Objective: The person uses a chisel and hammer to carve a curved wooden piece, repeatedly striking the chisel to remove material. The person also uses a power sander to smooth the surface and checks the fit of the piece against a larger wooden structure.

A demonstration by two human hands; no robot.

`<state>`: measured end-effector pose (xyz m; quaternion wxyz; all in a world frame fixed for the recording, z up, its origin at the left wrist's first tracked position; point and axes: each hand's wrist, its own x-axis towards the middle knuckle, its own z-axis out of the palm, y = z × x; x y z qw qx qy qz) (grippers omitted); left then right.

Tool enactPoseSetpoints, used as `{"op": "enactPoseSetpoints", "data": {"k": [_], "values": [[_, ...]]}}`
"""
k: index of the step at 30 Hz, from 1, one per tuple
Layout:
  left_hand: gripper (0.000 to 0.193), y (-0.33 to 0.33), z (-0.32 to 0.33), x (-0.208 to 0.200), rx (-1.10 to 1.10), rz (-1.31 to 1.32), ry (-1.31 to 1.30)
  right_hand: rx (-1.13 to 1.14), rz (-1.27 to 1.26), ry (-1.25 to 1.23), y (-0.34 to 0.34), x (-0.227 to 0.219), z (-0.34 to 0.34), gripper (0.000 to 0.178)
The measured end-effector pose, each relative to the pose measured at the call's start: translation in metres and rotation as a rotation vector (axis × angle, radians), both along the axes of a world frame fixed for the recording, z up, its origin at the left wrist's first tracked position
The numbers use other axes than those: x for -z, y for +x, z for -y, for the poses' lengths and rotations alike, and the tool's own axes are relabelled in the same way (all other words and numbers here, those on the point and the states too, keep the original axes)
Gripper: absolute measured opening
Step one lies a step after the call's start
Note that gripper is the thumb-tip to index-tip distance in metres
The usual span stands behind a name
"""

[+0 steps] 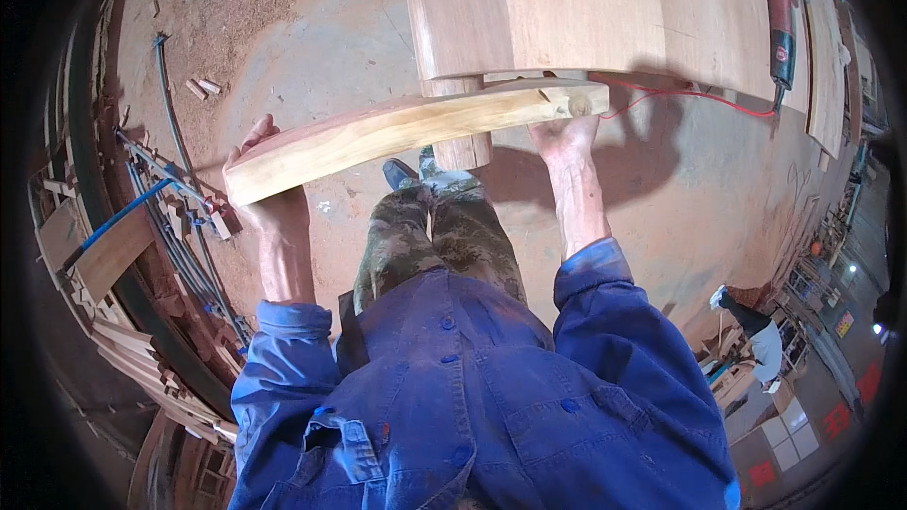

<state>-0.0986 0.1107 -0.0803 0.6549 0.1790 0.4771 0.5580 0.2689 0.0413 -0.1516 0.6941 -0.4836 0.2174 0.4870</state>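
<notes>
A thick, pale, slightly curved wooden board [406, 138] is held up across my body, its long edge facing me. My left hand [276, 215] grips its left end, with fingertips showing beyond the far side. My right hand [565, 137] supports the right end from below; its fingers are mostly hidden behind the wood. Just past the board stands a large wooden tabletop [586, 9] with a curved edge. A round wooden leg [463, 152] shows below the board, partly covered by it.
On the tabletop's right side lies a red and black angle grinder [781, 28] with a red cord [704, 94]. Metal bar clamps [179, 217] and stacked boards [142, 359] lie at the left. Wood scraps [203, 87] dot the dusty floor. Another person [763, 345] is at the far right.
</notes>
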Motion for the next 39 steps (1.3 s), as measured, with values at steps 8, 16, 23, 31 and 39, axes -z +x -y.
{"op": "enactPoseSetpoints", "data": {"k": [8, 16, 23, 31, 39], "values": [[0.035, 0.017, -0.008, -0.033, -0.034, 0.255, -0.103, -0.143, -0.001, -0.047, 0.007, -0.057, 0.005, 0.06], [0.036, -0.022, -0.012, -0.034, 0.079, -0.102, -0.279, -0.328, 0.092, -0.076, 0.009, -0.016, -0.001, 0.068], [0.038, 0.153, 0.015, -0.182, 0.049, -0.985, 0.193, -0.413, -0.193, -0.062, -0.016, 0.007, -0.013, 0.056], [0.064, 0.156, -0.008, -0.133, 0.213, -0.607, 0.776, -0.269, -0.159, -0.008, -0.021, 0.025, -0.022, 0.056], [0.068, 0.242, -0.007, -0.149, 0.39, -0.838, 0.904, -0.333, -0.182, -0.02, -0.038, 0.048, -0.021, 0.056]]}}
